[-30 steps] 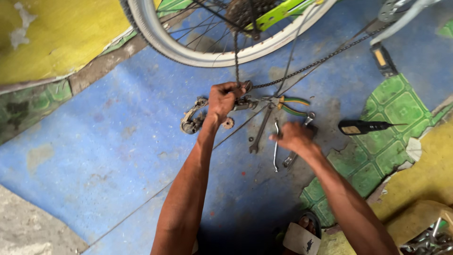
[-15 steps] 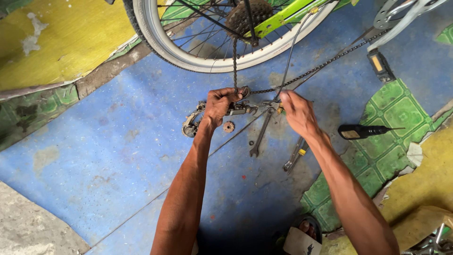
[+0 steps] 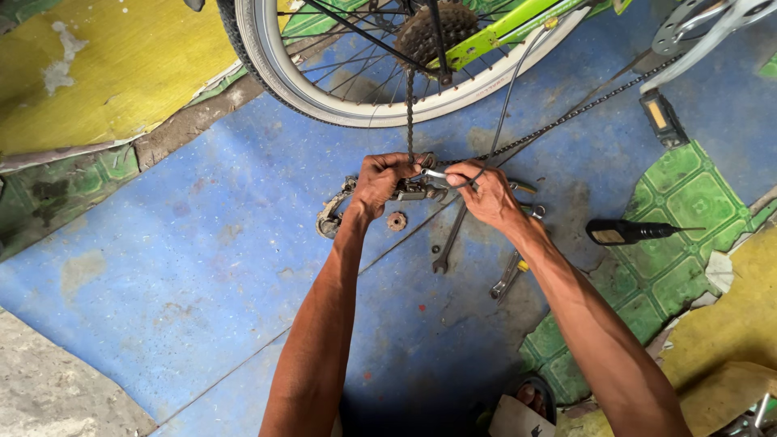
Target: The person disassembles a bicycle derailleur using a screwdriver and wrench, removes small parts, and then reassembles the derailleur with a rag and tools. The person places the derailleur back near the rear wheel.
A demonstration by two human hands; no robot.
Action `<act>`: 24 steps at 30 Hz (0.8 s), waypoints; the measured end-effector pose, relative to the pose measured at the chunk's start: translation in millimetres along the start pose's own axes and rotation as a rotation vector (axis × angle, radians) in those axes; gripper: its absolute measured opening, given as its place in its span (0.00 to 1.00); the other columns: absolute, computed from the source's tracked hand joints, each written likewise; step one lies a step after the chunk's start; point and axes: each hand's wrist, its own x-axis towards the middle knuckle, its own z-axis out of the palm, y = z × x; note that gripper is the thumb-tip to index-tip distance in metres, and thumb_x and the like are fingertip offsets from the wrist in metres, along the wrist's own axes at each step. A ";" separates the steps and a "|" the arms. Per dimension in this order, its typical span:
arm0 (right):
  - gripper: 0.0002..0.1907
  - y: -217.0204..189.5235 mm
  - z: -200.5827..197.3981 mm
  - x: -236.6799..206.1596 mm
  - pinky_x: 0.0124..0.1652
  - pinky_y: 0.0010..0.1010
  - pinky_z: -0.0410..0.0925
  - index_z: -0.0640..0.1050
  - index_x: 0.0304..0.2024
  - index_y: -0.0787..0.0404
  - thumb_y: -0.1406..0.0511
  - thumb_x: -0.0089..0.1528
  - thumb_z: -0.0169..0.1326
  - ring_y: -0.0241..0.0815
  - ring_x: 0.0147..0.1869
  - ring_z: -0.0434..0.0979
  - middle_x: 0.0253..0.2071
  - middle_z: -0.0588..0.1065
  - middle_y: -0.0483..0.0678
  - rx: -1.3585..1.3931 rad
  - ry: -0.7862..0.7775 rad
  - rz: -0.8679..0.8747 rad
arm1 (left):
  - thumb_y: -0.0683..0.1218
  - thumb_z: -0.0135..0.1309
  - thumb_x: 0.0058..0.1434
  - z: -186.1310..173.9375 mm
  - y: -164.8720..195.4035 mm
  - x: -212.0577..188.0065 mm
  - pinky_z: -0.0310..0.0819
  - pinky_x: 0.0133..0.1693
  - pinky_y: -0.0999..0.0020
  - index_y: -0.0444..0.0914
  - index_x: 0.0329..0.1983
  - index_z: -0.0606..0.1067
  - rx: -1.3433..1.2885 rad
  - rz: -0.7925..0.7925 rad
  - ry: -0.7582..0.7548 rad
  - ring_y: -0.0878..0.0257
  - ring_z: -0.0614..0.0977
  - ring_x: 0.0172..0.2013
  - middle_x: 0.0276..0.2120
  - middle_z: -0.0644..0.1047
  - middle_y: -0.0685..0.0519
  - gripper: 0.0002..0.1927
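Hands on derailleur [image 3: 336, 212], left hand [image 3: 379, 183] gripping, right hand [image 3: 483, 193] pinching cable [image 3: 508, 97]

Both hands meet on a derailleur [image 3: 396, 192] below the wheel [image 3: 388, 89]; wrenches [image 3: 449, 243] lie beneath, screwdriver [image 3: 635, 232] right.

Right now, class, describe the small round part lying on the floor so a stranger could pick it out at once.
Start at the bicycle wheel and follow the hanging chain down to the left hand. Just below that hand, on the blue floor, lies the small round part. Unlike the long spanners beside it, it is a rusty toothed disc.
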 end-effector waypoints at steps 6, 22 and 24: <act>0.14 0.8 0.5 0.6 0.35 0.36 0.72 0.78 0.46 0.62 0.78 0.59 0.56 0.47 0.40 0.80 0.40 0.78 0.52 -0.017 0.038 0.004 | 0.38 0.64 0.57 -1.5 4.2 1.9 0.74 0.28 0.71 0.37 0.43 0.85 0.026 -0.020 -0.005 0.68 0.80 0.25 0.31 0.85 0.51 0.10; 0.08 -39.2 -62.4 71.2 0.45 0.41 0.66 0.81 0.43 0.58 0.61 0.68 0.56 0.52 0.44 0.77 0.38 0.77 0.49 -0.257 -0.154 -0.087 | 0.36 0.63 0.58 -0.8 30.9 24.6 0.75 0.36 0.71 0.34 0.42 0.85 0.003 0.111 -0.037 0.69 0.81 0.33 0.37 0.85 0.52 0.09; 0.06 -51.1 -70.1 72.5 0.47 0.44 0.64 0.81 0.42 0.58 0.63 0.67 0.58 0.51 0.44 0.76 0.37 0.77 0.48 -0.371 -0.132 -0.177 | 0.36 0.63 0.57 -2.2 39.2 25.8 0.77 0.36 0.70 0.34 0.41 0.85 0.098 0.112 -0.073 0.68 0.81 0.34 0.39 0.85 0.52 0.08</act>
